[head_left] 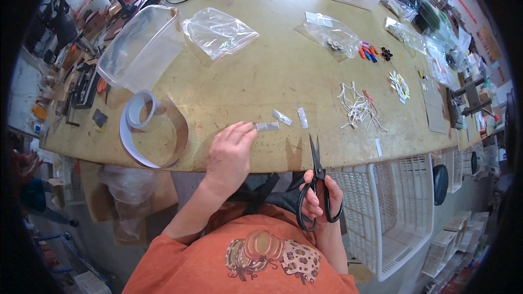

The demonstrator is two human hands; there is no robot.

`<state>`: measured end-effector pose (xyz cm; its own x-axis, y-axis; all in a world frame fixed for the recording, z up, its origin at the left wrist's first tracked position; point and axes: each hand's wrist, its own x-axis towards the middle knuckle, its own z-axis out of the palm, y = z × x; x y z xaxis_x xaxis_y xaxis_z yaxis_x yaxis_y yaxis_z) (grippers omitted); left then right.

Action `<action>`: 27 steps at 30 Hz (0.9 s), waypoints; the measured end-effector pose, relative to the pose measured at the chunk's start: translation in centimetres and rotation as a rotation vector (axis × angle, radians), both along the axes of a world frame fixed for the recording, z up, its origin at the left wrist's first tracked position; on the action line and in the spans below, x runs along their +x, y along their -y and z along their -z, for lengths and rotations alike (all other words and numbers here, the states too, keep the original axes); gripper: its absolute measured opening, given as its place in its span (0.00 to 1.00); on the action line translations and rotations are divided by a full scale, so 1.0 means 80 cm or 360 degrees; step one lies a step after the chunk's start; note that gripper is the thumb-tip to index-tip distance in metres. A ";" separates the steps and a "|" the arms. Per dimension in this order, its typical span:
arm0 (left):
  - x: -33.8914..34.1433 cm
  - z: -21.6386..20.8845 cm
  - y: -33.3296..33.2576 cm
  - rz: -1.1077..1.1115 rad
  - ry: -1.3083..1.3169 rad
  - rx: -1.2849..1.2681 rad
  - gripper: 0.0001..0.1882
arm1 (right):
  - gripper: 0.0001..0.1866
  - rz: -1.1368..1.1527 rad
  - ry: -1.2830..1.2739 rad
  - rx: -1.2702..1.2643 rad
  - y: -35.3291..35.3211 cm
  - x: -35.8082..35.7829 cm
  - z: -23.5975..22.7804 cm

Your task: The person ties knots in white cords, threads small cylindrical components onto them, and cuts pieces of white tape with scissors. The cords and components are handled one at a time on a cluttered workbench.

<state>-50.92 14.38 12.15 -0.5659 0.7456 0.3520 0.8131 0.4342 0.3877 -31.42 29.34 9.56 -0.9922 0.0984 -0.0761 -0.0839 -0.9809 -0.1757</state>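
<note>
My right hand (321, 196) grips a pair of black-handled scissors (317, 171) just off the table's near edge. Their blades point away from me and are nearly together. With its fingers pressed together, my left hand (231, 149) is at the end of a short silvery strip (268, 126) on the tabletop; the fingertips' undersides are hidden. Two more pieces lie apart to the right of that one: a slanted silvery strip (281, 117) and an upright one (303, 118). A loose coil of white-and-brown tape (128, 136) stands left of my left hand.
At the far left is a clear plastic bin (143, 49) beside an empty-looking plastic bag (219, 34). White cords (357, 106), a bag of small round parts (332, 35) and coloured pieces (369, 51) lie right. A white basket (403, 212) stands below the table's right edge.
</note>
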 end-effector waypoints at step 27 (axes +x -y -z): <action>-0.019 -0.002 -0.088 0.0069 0.0247 0.0198 0.09 | 0.12 0.0001 0.0786 0.1198 0.027 -0.007 -0.038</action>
